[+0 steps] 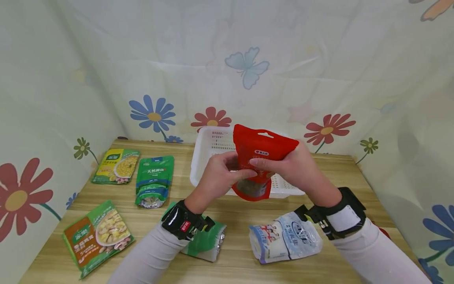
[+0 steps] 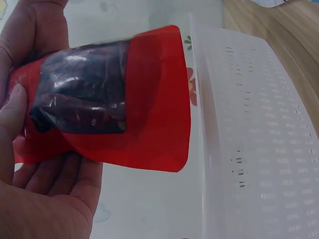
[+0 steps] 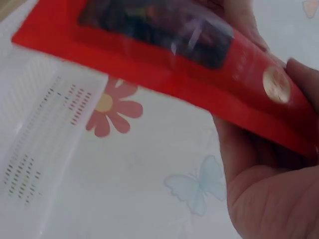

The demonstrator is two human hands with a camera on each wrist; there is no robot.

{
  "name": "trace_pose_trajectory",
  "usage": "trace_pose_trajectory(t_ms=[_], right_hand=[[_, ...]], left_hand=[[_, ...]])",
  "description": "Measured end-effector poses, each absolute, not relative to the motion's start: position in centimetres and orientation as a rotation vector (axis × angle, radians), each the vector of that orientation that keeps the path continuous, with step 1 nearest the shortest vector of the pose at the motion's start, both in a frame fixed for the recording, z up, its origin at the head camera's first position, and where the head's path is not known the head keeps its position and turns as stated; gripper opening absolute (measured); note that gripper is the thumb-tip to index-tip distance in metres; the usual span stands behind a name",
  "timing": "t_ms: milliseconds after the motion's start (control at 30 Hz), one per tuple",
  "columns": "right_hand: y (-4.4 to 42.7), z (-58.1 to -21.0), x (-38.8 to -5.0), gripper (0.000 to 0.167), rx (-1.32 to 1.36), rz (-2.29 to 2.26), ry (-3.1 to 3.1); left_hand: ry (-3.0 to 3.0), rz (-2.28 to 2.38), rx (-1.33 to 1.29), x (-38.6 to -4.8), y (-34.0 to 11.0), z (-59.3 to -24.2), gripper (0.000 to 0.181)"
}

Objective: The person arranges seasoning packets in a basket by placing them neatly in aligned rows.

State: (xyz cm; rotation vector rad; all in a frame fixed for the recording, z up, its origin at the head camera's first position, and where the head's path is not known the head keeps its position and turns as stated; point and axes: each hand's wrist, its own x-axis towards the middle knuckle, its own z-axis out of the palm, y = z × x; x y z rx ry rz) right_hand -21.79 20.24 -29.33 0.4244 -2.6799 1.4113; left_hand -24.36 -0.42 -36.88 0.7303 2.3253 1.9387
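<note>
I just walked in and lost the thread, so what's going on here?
A person's left hand and right hand grip a red pouch, held up near a white basket. Other packages, including a blue-and-white pouch and a brown-and-green packet, lie on the wooden table.

Smooth red plas. pouch (image 1: 260, 144) w/ glossy clear window (image 2: 84, 89), semi-matt white plas. basket (image 1: 196, 157), wood-grain table (image 1: 235, 213)

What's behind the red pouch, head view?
A white basket, left end visible, and patterned backdrop. The red pouch, left hand and right hand cover the basket's middle; anything there is hidden.
</note>
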Motion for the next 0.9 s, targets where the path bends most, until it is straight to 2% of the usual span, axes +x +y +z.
trace_pose_trajectory(t_ms=[367,600,733,900], right_hand=[[20.7,-28.1,-22.5,0.075,0.304,1.294,-2.737],[22.4,-27.5,-24.3,0.082,0.168,1.316,-2.610],[23.7,-28.3,-25.8,0.087,0.039,1.345,-2.569],[24.8,-30.7,-28.0,0.093,-0.158,1.379,-2.561]], left_hand=[[2.341,1.835,0.730,-25.6,-1.5,-37.1,0.044],[2.723,1.363,0.680,-25.9,-4.0,-38.3,0.044],[2.810,1.059,0.705,-25.9,-5.1,-39.4,0.045],[2.806,0.890,0.773,-25.8,-5.8,-40.5,0.045]])
